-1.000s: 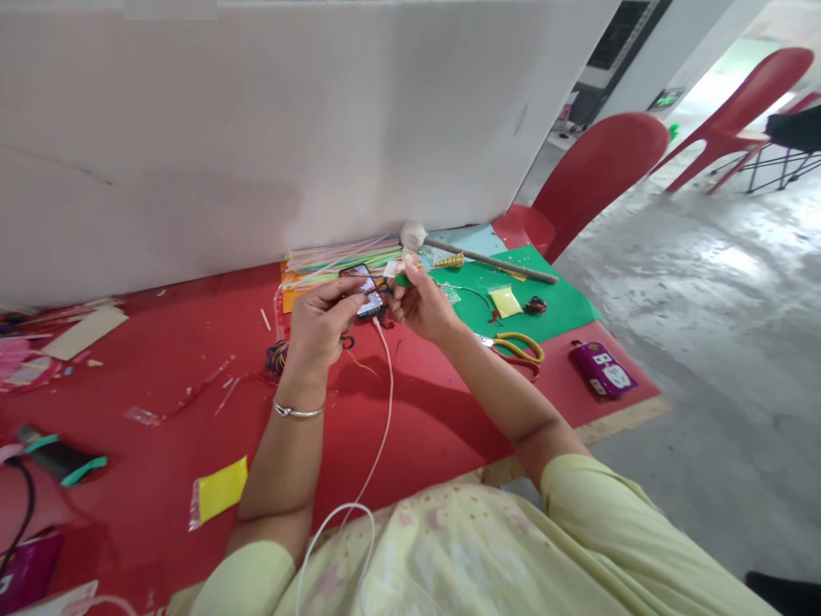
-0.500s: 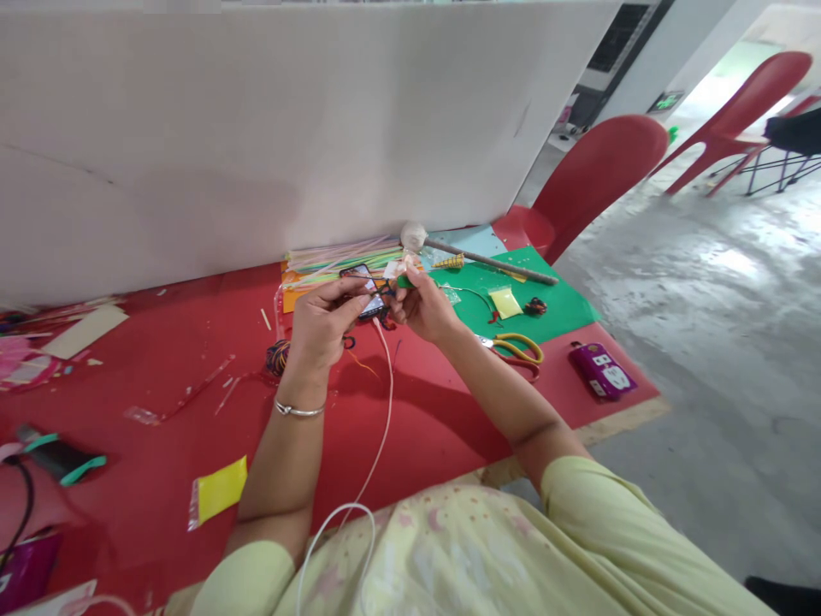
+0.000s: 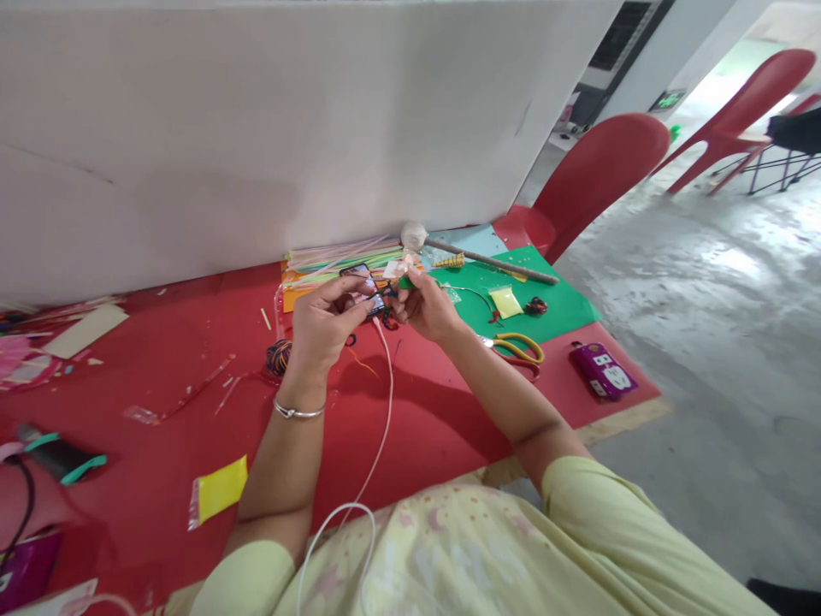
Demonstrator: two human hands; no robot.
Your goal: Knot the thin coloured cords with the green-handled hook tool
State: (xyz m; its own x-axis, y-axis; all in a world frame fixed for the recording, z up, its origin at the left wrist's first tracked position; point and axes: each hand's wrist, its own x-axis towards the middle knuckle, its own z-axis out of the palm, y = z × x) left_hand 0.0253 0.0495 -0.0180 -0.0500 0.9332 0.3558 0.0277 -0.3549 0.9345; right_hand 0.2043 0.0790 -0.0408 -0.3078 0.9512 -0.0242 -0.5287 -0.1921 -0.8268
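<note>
Both hands meet above a phone that lies near the wall with a white cable plugged in. My left hand pinches a thin dark strand between thumb and fingertips. My right hand is closed round a small green piece, with dark cord hanging by its fingers. The far ends of what they hold are too small to tell. A ball of dark multicoloured cord rests beside my left wrist.
Scissors and a purple pouch lie to the right. Behind the hands are pale sticks, a white ball on a grey rod and a green sheet. A yellow packet lies front left.
My left hand's fingers have shifted slightly on the strand. My right hand has barely moved.
</note>
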